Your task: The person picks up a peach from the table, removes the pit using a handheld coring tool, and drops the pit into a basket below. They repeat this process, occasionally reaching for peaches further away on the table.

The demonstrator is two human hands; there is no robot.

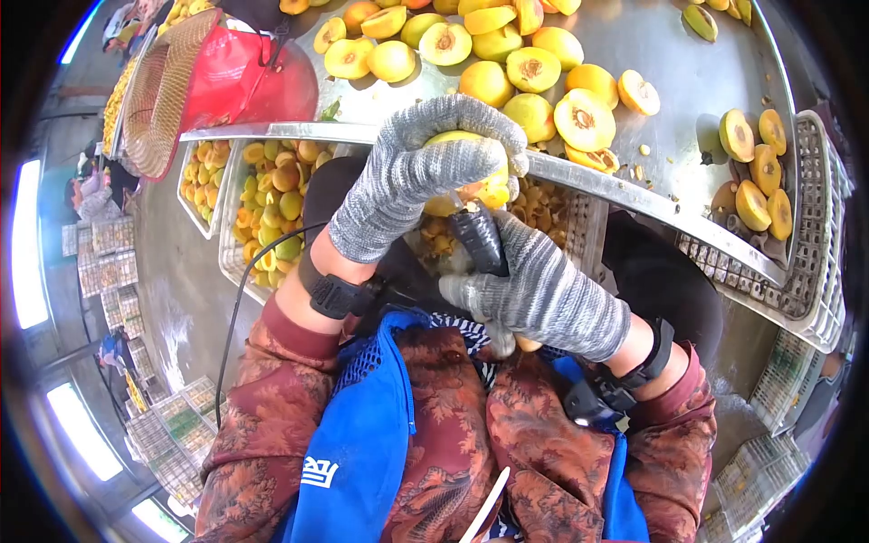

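Observation:
My left hand [412,167], in a grey knitted glove, curls round a yellow peach [491,190] near the table's front edge. In my right hand [561,294], gloved the same way, is a tool with a black-taped handle [480,237]. Its top end meets the underside of the peach, where the working tip is hidden. Just beyond my hands, halved peaches [584,120] lie on the metal table [670,145], several with the brown stone still in the cut face.
Below the table edge stand a crate of peach pieces [272,204] and a bin of brownish scraps [543,204]. A red bag [226,72] and a woven hat [163,100] are at the left. At the right is a white plastic crate [819,271]. A black cable [237,308] hangs by my left arm.

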